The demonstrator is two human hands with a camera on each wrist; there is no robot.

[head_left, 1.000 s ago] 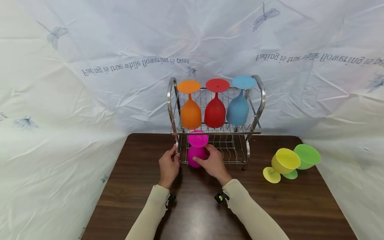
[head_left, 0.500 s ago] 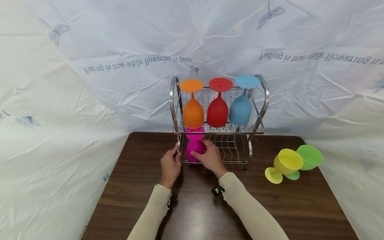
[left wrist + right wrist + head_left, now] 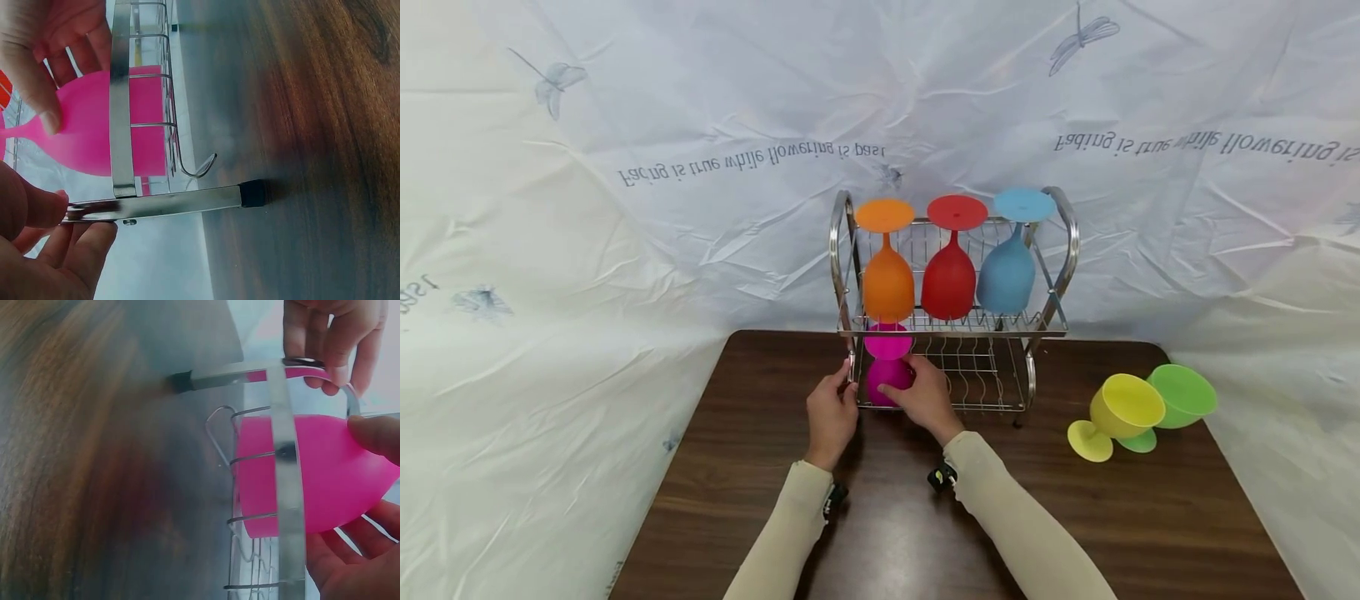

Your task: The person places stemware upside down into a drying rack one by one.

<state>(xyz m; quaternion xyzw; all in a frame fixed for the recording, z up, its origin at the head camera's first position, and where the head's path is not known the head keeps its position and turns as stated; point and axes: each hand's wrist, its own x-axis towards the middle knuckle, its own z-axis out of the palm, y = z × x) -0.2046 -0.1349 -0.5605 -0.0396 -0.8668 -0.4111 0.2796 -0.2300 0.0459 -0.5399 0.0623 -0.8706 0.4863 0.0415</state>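
Note:
A magenta plastic goblet (image 3: 883,374) stands upside down at the left end of the lower shelf of the metal dish rack (image 3: 951,334). My right hand (image 3: 927,400) grips its bowl, with the thumb at the front and the fingers on the far side. In the left wrist view the bowl's rim sits against the wires behind the front bar. My left hand (image 3: 832,421) pinches the rack's left front post (image 3: 94,209) between thumb and fingers. On the upper shelf, orange (image 3: 889,287), red (image 3: 949,283) and blue (image 3: 1006,279) goblets stand inverted in a row.
To the right of the rack, a yellow goblet (image 3: 1112,412) and a green goblet (image 3: 1183,396) lean on the brown wooden table (image 3: 745,517). A white printed sheet (image 3: 737,242) hangs behind and at both sides. The upper shelf overhangs the magenta goblet's foot.
The magenta goblet has gone back and slightly left into the lower shelf, carried by my right hand. My left hand stays on the post. The head view has shifted a little.

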